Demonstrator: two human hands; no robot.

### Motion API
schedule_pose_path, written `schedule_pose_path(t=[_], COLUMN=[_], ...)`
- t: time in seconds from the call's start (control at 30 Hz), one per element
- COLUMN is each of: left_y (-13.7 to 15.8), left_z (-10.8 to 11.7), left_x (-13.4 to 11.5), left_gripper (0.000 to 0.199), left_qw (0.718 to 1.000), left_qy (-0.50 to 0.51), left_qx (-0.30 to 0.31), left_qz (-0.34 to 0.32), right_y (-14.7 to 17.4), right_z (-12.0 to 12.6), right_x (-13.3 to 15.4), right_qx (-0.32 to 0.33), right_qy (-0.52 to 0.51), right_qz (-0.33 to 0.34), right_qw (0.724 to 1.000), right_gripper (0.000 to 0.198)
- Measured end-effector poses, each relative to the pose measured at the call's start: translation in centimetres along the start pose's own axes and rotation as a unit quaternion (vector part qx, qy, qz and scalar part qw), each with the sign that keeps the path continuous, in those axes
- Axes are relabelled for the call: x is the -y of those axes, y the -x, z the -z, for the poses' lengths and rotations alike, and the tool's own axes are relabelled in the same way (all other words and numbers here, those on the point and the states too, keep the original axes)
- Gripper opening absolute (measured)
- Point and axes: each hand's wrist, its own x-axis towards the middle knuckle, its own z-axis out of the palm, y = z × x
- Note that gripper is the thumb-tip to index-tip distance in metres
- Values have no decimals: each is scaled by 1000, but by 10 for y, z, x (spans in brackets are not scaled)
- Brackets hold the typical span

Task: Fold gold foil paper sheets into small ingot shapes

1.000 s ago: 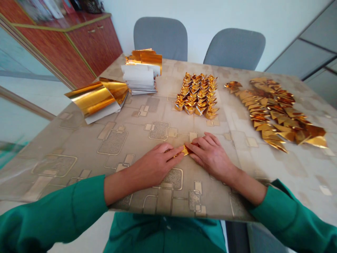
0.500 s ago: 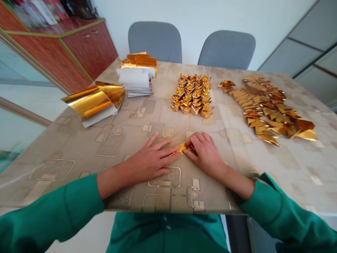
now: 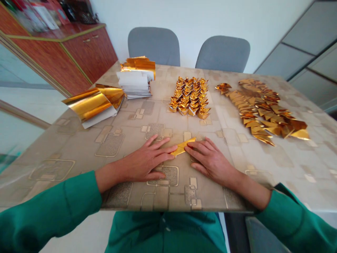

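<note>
A narrow folded piece of gold foil paper [image 3: 182, 147] lies flat on the patterned tablecloth [image 3: 126, 196], slanting up to the right between my hands. My left hand [image 3: 147, 160] rests palm down with its fingers spread, the fingertips on the left end of the paper. Over the right end, my right hand [image 3: 210, 158] lies with its fingers stretched out and touching the paper, the thumb apart below. Beyond them stand rows of folded gold paper ingots [image 3: 190, 97].
On the left are loose gold sheets [image 3: 89, 105] and a stack of white-backed gold paper [image 3: 137, 82]. Many folded gold pieces [image 3: 259, 109] lie in overlapping rows at the right. Two grey chairs [image 3: 154, 45] stand behind the table; a wooden cabinet [image 3: 86, 56] is at the far left.
My right hand has moved slightly right and its curled fingers have stretched out along the paper. More of the gold strip now shows, lying flatter. My left hand stays nearly in place.
</note>
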Motion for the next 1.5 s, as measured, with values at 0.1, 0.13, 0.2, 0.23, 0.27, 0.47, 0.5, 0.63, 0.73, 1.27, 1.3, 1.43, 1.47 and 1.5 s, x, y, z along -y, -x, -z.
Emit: schedule_pose_path(t=[0.1,0.13,0.2,0.23,0.27,0.47,0.5,0.63,0.73,1.27,1.3,1.43,1.47,1.5], left_y=[-3,-5,-6,-7,-7,-2,-1,1,1,6,-3,-40,-47,-52], left_z=[-2,-3,-7,-8,-10,-13,-13,-14,-13,4,5,5,5,5], left_x=[-6,-8,-13,-15,-15,-9,-8,-9,-11,-12,-13,-15,-15,-14], left_gripper=[63,67,69,67,65,55,55,56,62,30,29,24,25,24], left_qw=[1000,999,998,997,997,998,999,998,998,992,984,964,962,961], left_qy=[-15,-24,-42,-46,-46,-14,-15,-41,-56,14,38,38,29,33], left_qx=[-13,-19,-34,-40,-45,-27,-23,-12,3,-92,-111,-117,-112,-105], left_qz=[16,24,35,37,38,47,46,44,39,90,131,235,247,253], right_y=[4,4,4,4,4,-7,-11,-29,-40,-47,-47,-47,-47,-47], right_z=[-1,-2,-2,-1,0,11,11,4,-2,-7,-7,-8,-8,-7], right_x=[0,1,2,3,3,-8,-11,-18,-16,-9,-9,-10,-11,-12], right_qx=[9,9,8,6,5,-7,-17,-58,-67,-55,-55,-67,-70,-72], right_qy=[5,9,19,24,25,-64,-83,-98,-64,25,29,26,16,5], right_qz=[2,1,-1,-1,-2,-6,-8,-51,-85,-85,-85,-80,-78,-76], right_qw=[1000,1000,1000,1000,1000,998,996,992,992,995,994,994,994,995], right_gripper=[51,52,54,54,54,36,33,22,11,4,5,5,5,6])
